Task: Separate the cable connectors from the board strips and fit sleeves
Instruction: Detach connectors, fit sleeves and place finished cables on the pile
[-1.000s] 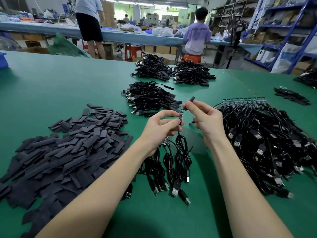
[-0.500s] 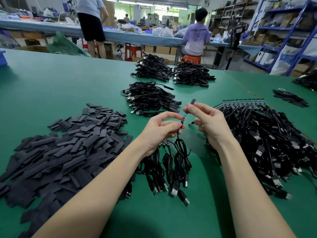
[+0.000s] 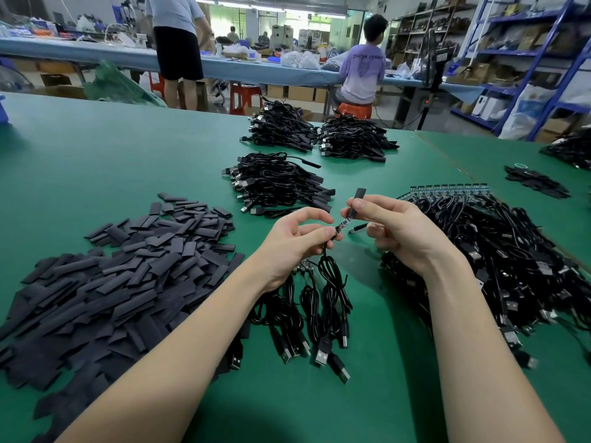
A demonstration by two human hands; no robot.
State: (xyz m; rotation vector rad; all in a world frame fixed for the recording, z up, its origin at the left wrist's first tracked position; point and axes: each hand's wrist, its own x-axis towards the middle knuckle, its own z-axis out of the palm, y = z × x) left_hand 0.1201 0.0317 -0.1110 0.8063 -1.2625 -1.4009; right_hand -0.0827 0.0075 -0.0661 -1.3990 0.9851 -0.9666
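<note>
My left hand [image 3: 295, 239] pinches a black cable [image 3: 332, 279] just below its small circuit-board connector [image 3: 341, 226]; the cable's coil hangs down to the table. My right hand [image 3: 399, 231] pinches a black sleeve [image 3: 355, 204] whose lower end sits over the connector's tip. Several more loose cables with USB plugs [image 3: 319, 353] lie under my hands. A large heap of flat black sleeves [image 3: 121, 276] covers the table's left. On the right, a mass of cables still joined to green board strips [image 3: 447, 188] is piled.
Three bundles of sleeved cables [image 3: 275, 183] lie farther back on the green table [image 3: 96, 148]. A small pile of black pieces [image 3: 534, 182] sits at the far right. Two people are at a blue bench behind, with shelving at the right.
The sleeve has slid down onto the connector's tip as my hands drew slightly closer. The camera view shifted a little.
</note>
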